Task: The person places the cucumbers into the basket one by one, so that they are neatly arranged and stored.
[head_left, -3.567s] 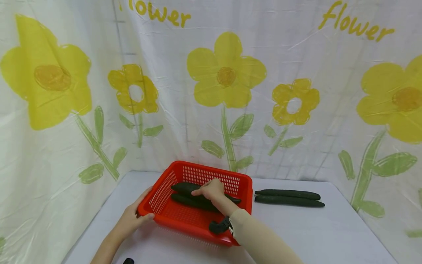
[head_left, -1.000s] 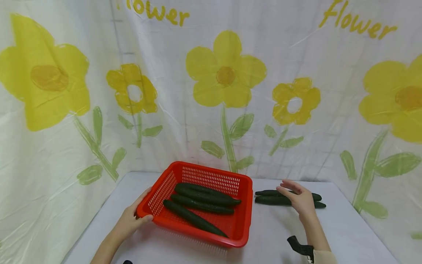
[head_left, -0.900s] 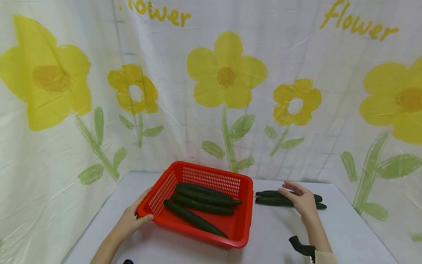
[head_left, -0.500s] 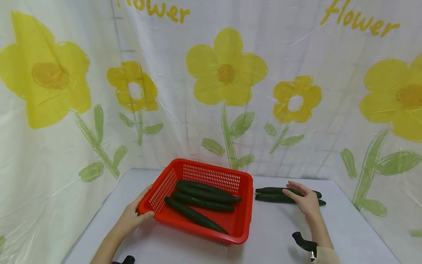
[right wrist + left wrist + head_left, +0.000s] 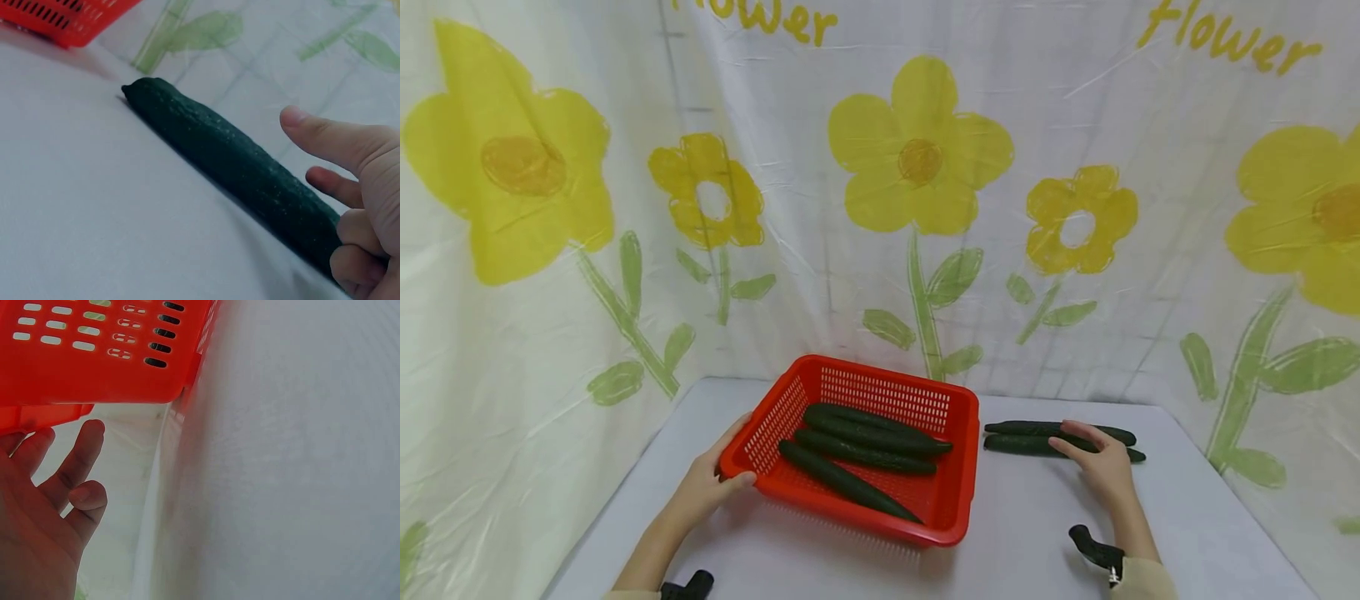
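Observation:
My left hand is at the left front corner of a red plastic basket, with its thumb on the front side and its fingers along the left side. In the left wrist view, some fingertips meet the basket's rim while others stand clear of it. Several dark green cucumbers lie inside the basket. My right hand hovers over two more cucumbers, a back one and a front one. The right wrist view shows the thumb apart from the cucumber; finger contact is unclear.
The basket stands on a white table, left of the two loose cucumbers. A white curtain painted with yellow flowers hangs behind the table. Dark wrist mounts sit at both wrists.
Since the earliest frame, my right hand has left the basket, where a cucumber now lies in front, and come over the loose pair, lowering slightly. My left hand stays at the corner.

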`<action>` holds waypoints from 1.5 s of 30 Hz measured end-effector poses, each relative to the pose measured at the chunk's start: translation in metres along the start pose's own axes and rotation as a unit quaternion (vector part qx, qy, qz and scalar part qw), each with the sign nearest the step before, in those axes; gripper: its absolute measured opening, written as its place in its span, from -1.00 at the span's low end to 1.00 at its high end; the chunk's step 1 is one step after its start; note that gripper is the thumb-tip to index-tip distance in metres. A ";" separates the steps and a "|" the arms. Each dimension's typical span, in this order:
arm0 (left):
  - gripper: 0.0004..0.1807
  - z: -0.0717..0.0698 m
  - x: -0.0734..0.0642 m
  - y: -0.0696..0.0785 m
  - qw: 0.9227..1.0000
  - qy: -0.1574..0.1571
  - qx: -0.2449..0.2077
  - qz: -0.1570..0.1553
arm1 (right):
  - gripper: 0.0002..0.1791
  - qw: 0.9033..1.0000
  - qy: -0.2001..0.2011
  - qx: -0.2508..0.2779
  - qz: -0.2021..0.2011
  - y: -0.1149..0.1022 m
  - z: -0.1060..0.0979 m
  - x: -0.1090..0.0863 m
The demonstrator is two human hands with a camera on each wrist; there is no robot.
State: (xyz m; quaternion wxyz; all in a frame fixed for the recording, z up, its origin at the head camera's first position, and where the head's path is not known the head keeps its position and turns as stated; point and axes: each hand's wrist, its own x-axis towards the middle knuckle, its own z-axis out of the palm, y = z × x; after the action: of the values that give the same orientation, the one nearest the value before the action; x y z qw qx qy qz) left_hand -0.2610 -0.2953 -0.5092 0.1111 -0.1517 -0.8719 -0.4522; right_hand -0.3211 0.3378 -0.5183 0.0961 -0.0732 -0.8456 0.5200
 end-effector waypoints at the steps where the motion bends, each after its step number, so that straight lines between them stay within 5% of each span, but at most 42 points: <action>1: -0.01 0.000 0.001 0.000 1.000 0.001 -0.001 0.000 | -0.19 1.000 -0.003 -0.011 -0.004 0.000 0.000 0.001; 17: -0.03 0.000 0.000 -0.001 1.000 -0.001 -0.017 -0.007 | -0.25 0.991 -0.036 -0.122 -0.051 0.012 0.002 -0.004; 22: -0.04 0.001 0.001 -0.002 1.000 -0.003 -0.022 -0.002 | -0.35 0.985 -0.012 -0.152 -0.080 0.017 0.003 -0.005; 45: -0.05 0.002 -0.002 0.000 0.999 0.002 -0.033 -0.007 | -0.35 0.986 -0.040 -0.145 -0.072 0.022 -0.001 0.000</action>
State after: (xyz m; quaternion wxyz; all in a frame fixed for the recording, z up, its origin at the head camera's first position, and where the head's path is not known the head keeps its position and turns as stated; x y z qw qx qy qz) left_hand -0.2598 -0.2944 -0.5109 0.1046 -0.1481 -0.8573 -0.4819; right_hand -0.3198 0.3487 -0.5377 0.0877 -0.0042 -0.9184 0.3859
